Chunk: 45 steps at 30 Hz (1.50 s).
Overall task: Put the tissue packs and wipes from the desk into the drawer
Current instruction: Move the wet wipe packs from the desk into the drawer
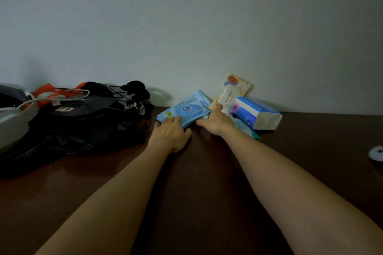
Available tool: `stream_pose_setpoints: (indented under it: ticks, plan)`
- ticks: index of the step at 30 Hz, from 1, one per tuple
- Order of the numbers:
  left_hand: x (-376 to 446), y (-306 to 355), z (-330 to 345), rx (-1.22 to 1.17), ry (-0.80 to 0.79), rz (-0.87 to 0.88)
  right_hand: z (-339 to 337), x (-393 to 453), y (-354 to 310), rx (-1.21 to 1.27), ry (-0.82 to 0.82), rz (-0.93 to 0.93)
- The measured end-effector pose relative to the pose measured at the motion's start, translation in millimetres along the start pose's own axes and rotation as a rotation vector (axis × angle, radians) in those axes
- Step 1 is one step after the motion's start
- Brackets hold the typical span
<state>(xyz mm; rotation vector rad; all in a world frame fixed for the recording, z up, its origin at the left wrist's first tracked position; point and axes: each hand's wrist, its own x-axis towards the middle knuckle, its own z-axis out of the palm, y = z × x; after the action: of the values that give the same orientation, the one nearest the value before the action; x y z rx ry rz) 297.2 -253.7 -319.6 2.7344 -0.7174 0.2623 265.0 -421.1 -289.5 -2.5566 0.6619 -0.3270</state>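
A dark brown desk runs up to a pale wall, with a heap of dark gear and cables at the left. The left hand lies spread on the blue wipes packs. The right hand reaches between them and the cream pack, fingertips hidden; its grip cannot be told. A blue tissue pack lies just right.

Head view, I see both arms stretched over the dark desk | left hand fingers resting on the blue wipes pack | right hand touching the beige wipes pack leaning at the wall | blue-and-white tissue pack just right | black cable clutter far left
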Motion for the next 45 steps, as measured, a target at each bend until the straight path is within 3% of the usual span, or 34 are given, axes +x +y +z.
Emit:
stream_pose_setpoints:
  ticks: [7,16,21,24,26,28,32,38,45]
  plan:
    - [-3.5,1.8,-5.3,0.154,0.178,-0.005,19.4,18.1,1.1,-0.062,0.126,-0.143]
    - [-102.2,3.9,-42.8,0.124,0.227,0.007,-3.6,-84.3,19.2,0.135,0.198,-0.127]
    - [-166.0,5.5,-65.0,0.022,0.295,-0.045,-29.2,-139.9,19.5,0.144,0.078,-0.023]
    - [-186.2,-1.9,-72.2,-0.173,0.339,-0.269,-41.4,-155.6,15.8,0.172,0.107,-0.017]
    - [-187.6,-9.2,-76.3,-0.435,0.364,-0.475,-48.1,-156.2,10.0,0.174,0.127,0.009]
    - [-183.6,-14.8,-77.8,-0.601,0.39,-0.564,-48.5,-151.5,3.7,0.117,0.084,0.002]
    - [-173.9,-18.3,-73.7,-0.64,0.361,-0.502,-31.6,-126.6,-12.3,0.011,0.003,-0.179]
    - [-163.3,-21.7,-66.7,-0.645,0.347,-0.443,23.2,-85.1,-26.5,-0.262,-0.133,-0.203]
    - [-169.8,-25.4,-68.4,-0.695,0.341,-0.481,-16.8,-156.2,4.6,-0.178,0.005,-0.36]
